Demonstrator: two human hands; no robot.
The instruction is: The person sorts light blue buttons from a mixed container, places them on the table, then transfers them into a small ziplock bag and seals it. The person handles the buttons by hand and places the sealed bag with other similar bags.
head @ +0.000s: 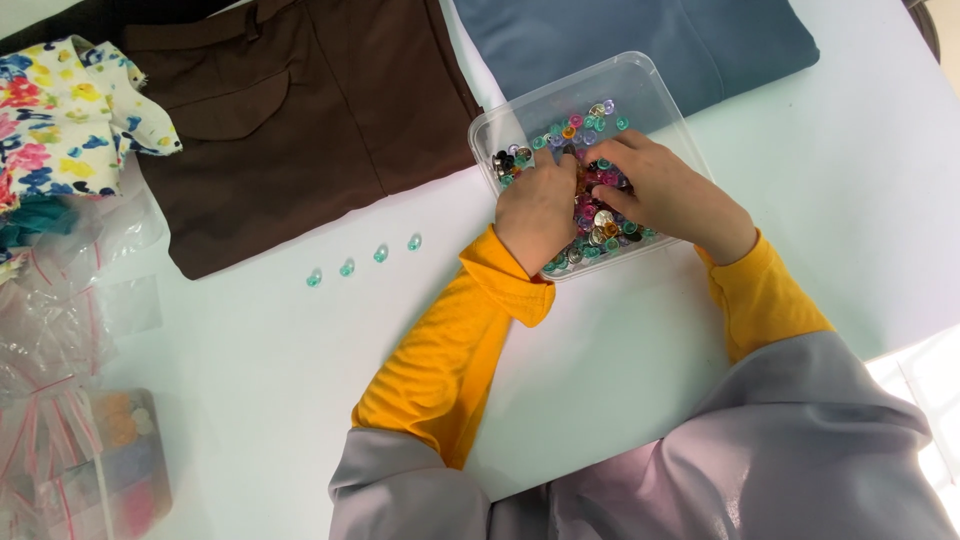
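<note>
Both my hands reach into a clear plastic box (640, 85) filled with several small coloured buttons (590, 125): teal, pink, purple, silver and black. My left hand (537, 208) rests over the box's near left part, fingers curled down among the buttons. My right hand (665, 190) lies over the middle, fingertips pressed into the pile beside the left hand. What the fingers pinch is hidden. Yellow sleeves cover both wrists. A row of several teal buttons (363, 261) lies on the white table to the left of the box.
A brown garment (290, 110) lies flat at the back left and a blue-grey garment (640, 35) behind the box. Floral fabric (60, 110) sits at the far left. Clear zip bags (70, 330), one with coloured buttons (125, 460), lie at the left edge.
</note>
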